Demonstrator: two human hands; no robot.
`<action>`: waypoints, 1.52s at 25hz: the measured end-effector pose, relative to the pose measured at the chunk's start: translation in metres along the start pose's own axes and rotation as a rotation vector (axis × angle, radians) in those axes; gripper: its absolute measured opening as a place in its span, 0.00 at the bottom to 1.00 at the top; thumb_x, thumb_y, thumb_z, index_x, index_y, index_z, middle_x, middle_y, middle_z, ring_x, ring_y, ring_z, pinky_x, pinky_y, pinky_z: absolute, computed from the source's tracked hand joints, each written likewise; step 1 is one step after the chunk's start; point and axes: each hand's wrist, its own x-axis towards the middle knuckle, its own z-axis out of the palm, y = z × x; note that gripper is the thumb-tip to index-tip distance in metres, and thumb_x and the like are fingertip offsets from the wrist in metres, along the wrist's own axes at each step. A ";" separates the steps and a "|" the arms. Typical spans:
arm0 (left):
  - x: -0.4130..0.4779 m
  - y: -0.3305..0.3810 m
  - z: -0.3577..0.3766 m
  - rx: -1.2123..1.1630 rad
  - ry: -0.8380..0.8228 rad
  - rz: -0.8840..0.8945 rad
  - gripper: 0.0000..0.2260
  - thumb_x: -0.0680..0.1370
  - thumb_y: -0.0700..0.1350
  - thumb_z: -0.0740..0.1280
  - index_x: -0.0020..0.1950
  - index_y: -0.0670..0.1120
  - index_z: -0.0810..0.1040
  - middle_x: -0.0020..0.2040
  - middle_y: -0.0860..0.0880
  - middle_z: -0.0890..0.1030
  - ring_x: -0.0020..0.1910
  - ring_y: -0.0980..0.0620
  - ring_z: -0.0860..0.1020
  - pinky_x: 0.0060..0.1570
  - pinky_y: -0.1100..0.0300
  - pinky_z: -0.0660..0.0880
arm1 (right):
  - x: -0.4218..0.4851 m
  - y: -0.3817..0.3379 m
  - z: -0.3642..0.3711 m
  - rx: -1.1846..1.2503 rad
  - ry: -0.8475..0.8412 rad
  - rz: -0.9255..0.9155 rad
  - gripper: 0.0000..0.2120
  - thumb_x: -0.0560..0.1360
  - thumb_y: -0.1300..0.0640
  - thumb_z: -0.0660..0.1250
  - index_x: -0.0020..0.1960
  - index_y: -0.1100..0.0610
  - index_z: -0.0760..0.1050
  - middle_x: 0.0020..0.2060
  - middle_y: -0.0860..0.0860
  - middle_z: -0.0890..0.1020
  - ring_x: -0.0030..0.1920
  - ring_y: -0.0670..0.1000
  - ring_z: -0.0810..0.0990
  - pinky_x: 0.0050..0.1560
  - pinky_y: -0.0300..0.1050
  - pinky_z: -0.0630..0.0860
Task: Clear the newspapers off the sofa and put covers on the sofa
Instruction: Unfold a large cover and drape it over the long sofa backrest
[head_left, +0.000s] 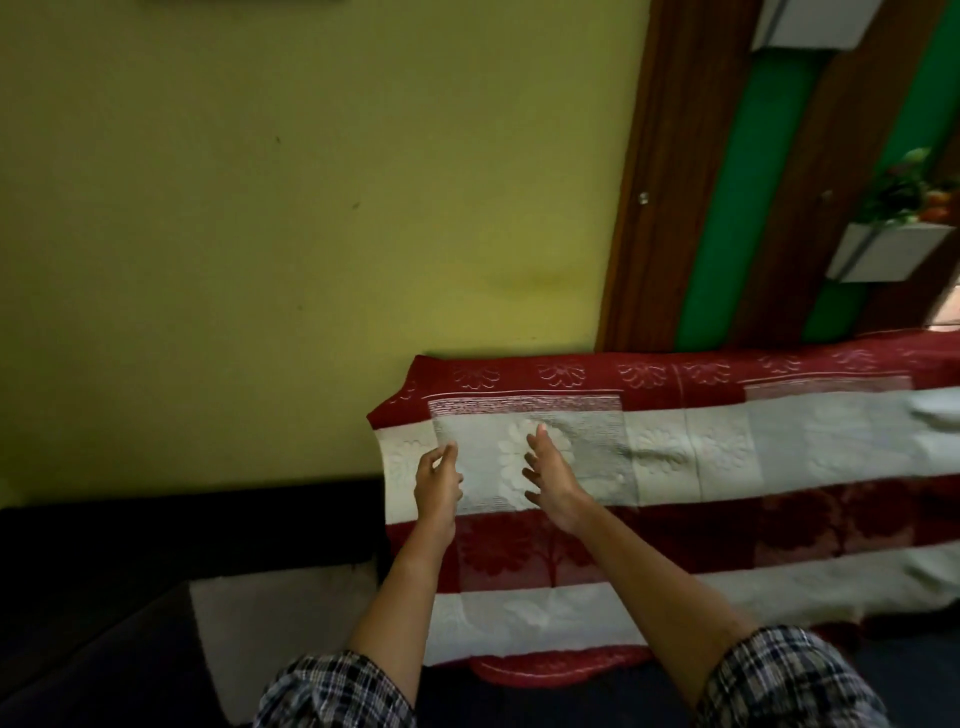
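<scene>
Head view, looking down over both forearms toward the sofa back.

- Cover (727, 457): red-and-white banded cloth with flower pattern, draped over the backrest of the dark sofa (104, 571). It runs from mid-scene to the right edge and hangs down toward the seat. Its left end stops partway along the backrest; the sofa left of that is bare and dark.
- Right hand (550, 467): released, fingers straight and spread, laid against the upper white band of the cover, fingertips pointing far.
- Left hand (439, 480): just left of the right hand, over the same white band near the cover's left edge. Fingers loosely curled, thumb close to forefinger. Blurred; cannot tell whether it pinches cloth or merely touches it.
- Pale cloth (270, 623): lies on the seat, near left, below the cover's left end.
- Checked sleeves (332, 691) at both elbows, near edge.
- Behind: yellow-green wall (260, 208); wooden frame (660, 208) to the right; white wall shelf (883, 249) with a plant, far right.
</scene>
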 end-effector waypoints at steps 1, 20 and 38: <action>-0.014 0.000 0.010 0.002 -0.027 0.003 0.15 0.80 0.51 0.60 0.63 0.45 0.70 0.52 0.47 0.75 0.50 0.48 0.75 0.46 0.56 0.71 | -0.012 -0.002 -0.013 0.003 0.013 -0.009 0.32 0.78 0.35 0.43 0.76 0.50 0.51 0.76 0.54 0.55 0.74 0.55 0.57 0.71 0.56 0.55; -0.353 -0.053 0.137 -0.092 -0.105 0.059 0.25 0.81 0.57 0.52 0.74 0.46 0.61 0.71 0.41 0.66 0.69 0.41 0.66 0.66 0.46 0.62 | -0.279 0.020 -0.238 -0.019 -0.041 -0.102 0.33 0.77 0.34 0.41 0.76 0.50 0.52 0.75 0.55 0.56 0.74 0.58 0.55 0.74 0.60 0.50; -0.668 -0.147 0.267 -0.067 -0.366 -0.014 0.24 0.81 0.56 0.52 0.72 0.45 0.64 0.69 0.40 0.69 0.67 0.41 0.69 0.64 0.47 0.64 | -0.580 0.080 -0.463 0.142 0.188 -0.131 0.30 0.78 0.36 0.41 0.74 0.50 0.58 0.74 0.56 0.61 0.72 0.58 0.61 0.71 0.58 0.57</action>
